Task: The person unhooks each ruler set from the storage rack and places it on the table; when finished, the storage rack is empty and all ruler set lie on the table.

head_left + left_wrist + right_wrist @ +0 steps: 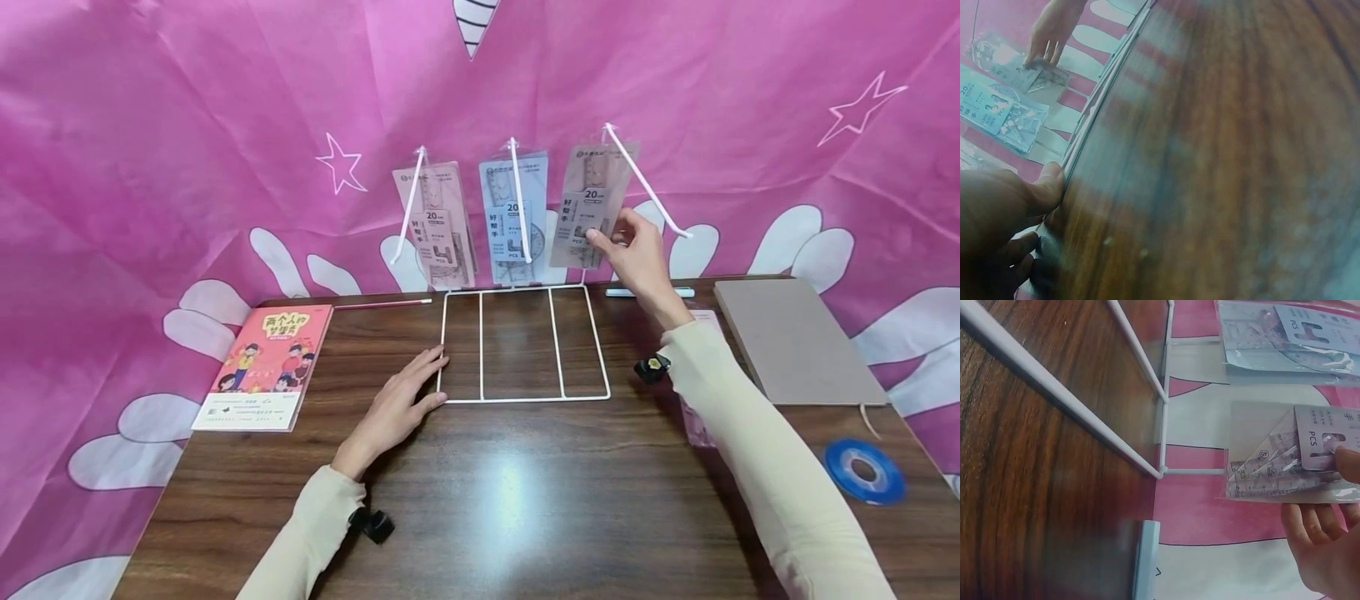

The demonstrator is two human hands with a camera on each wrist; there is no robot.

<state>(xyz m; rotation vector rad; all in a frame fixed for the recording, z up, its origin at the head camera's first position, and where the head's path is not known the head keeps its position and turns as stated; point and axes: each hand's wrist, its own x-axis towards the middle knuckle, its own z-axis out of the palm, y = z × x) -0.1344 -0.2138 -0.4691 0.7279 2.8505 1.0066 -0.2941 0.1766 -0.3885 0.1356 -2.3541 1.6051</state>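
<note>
Right hand point(641, 254) pinches the ruler-set packet point(587, 200), upper centre-right, apparently positioning it; release needs steadiness. Left hand point(393, 410), spread, touches the wire rack point(525, 401).

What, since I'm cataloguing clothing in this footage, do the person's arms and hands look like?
The left sleeve and right sleeve are long and cream-coloured, with wavy-edged cuffs. The left hand and right hand are ungloved. A small black wrist device shows at the left cuff; another, at the right cuff, has a yellow detail.
</note>
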